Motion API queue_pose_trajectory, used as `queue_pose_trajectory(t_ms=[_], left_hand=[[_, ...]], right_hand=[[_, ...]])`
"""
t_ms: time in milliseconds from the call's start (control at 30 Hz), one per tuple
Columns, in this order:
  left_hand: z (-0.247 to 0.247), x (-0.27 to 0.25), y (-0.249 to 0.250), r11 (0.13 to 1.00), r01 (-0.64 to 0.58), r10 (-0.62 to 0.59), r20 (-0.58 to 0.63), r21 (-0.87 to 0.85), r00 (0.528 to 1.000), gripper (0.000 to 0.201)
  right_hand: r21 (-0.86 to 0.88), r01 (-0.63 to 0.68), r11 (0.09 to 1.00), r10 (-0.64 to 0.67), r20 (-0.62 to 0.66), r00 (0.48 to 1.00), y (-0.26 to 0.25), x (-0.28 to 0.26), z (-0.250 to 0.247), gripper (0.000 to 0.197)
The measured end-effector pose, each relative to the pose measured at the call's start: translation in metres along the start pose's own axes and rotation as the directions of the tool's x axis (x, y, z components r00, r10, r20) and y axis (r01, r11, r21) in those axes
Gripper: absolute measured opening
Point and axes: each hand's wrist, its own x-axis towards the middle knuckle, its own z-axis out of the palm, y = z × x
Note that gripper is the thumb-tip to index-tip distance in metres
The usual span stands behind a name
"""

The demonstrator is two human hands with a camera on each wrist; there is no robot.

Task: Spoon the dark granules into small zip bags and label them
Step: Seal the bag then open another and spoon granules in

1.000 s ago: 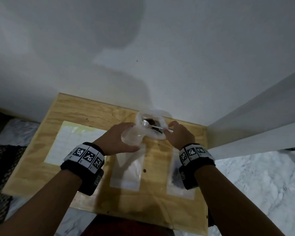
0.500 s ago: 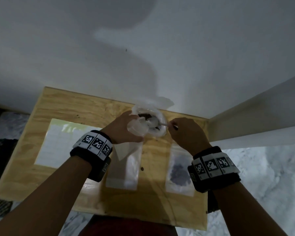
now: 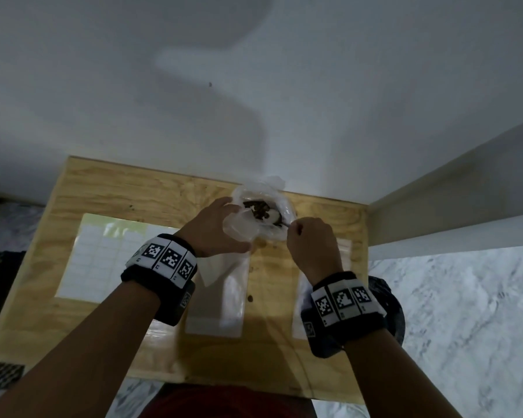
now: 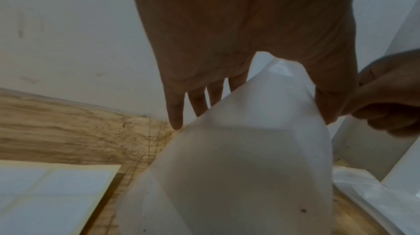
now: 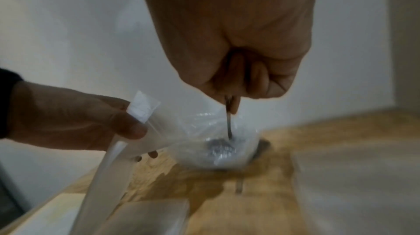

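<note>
A large clear bag [image 3: 280, 203] of dark granules [image 3: 258, 208] sits at the table's back edge. My right hand [image 3: 308, 242] grips a metal spoon [image 5: 228, 122] by its handle, and the bowl [image 3: 271, 217] lies among the granules. My left hand [image 3: 215, 227] pinches a small empty zip bag [image 3: 240, 230] by its top edge, right beside the large bag's mouth. In the left wrist view that zip bag [image 4: 250, 149] hangs below my thumb and fingers [image 4: 175, 113]. The right wrist view shows the zip bag's strip [image 5: 141, 111] under my left thumb.
A sheet of blank labels [image 3: 103, 257] lies on the left of the wooden table [image 3: 118, 194]. A stack of empty zip bags [image 3: 221, 297] lies in the middle. Another zip bag [image 3: 343, 251] lies partly hidden behind my right wrist. A white wall runs directly behind the table.
My right wrist has drawn back toward me while the spoon bowl stays in the large bag. The left hand keeps hold of the small zip bag beside the large bag's mouth.
</note>
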Motion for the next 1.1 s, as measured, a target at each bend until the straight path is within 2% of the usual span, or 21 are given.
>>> queue_pose_trajectory(t_ms=[100, 200, 333, 400, 500, 600, 667, 767, 933, 1100], left_hand=[[0.002, 0.002, -0.003, 1.000, -0.004, 0.004, 0.007, 0.003, 1.000, 0.088], [0.003, 0.004, -0.005, 1.000, -0.004, 0.004, 0.006, -0.010, 1.000, 0.089], [0.003, 0.005, -0.008, 1.000, 0.011, -0.011, 0.007, 0.000, 1.000, 0.095], [0.002, 0.004, -0.007, 1.000, 0.019, -0.019, 0.017, 0.002, 1.000, 0.101], [0.000, 0.003, -0.006, 1.000, 0.013, -0.013, 0.013, -0.001, 1.000, 0.098], [-0.001, 0.000, -0.005, 1.000, -0.010, 0.010, -0.029, -0.014, 1.000, 0.104], [-0.001, -0.003, -0.001, 1.000, -0.016, 0.015, -0.059, -0.025, 0.998, 0.104], [0.001, -0.006, 0.001, 1.000, -0.014, 0.012, -0.107, -0.019, 0.994, 0.104], [0.009, -0.012, 0.012, 0.996, -0.026, 0.038, -0.143, 0.080, 0.989, 0.091], [0.009, -0.022, 0.030, 0.998, -0.017, 0.027, -0.162, 0.061, 0.986, 0.105]], right_hand=[[0.245, -0.060, 0.968, 0.059, 0.011, 0.998, 0.009, -0.002, 0.015, 0.036], [0.361, -0.063, 0.931, 0.051, 0.042, 0.998, 0.013, 0.000, 0.029, 0.033], [0.412, 0.014, 0.911, -0.032, 0.038, 0.999, 0.009, 0.012, 0.038, 0.033], [0.445, 0.028, 0.895, -0.045, 0.027, 0.999, 0.009, 0.017, 0.038, 0.034], [0.497, 0.037, 0.867, -0.050, 0.013, 0.999, 0.015, 0.017, 0.030, 0.034], [0.520, 0.020, 0.854, -0.027, 0.006, 1.000, 0.028, 0.009, 0.020, 0.031], [0.539, 0.029, 0.842, -0.011, -0.037, 0.999, 0.037, 0.002, 0.011, 0.021], [0.545, 0.082, 0.834, -0.024, -0.112, 0.993, 0.044, -0.012, -0.005, 0.021], [0.605, 0.128, 0.786, -0.045, -0.151, 0.988, 0.046, -0.033, -0.022, 0.019], [0.637, 0.163, 0.754, -0.061, -0.179, 0.982, 0.048, -0.051, -0.024, 0.015]])
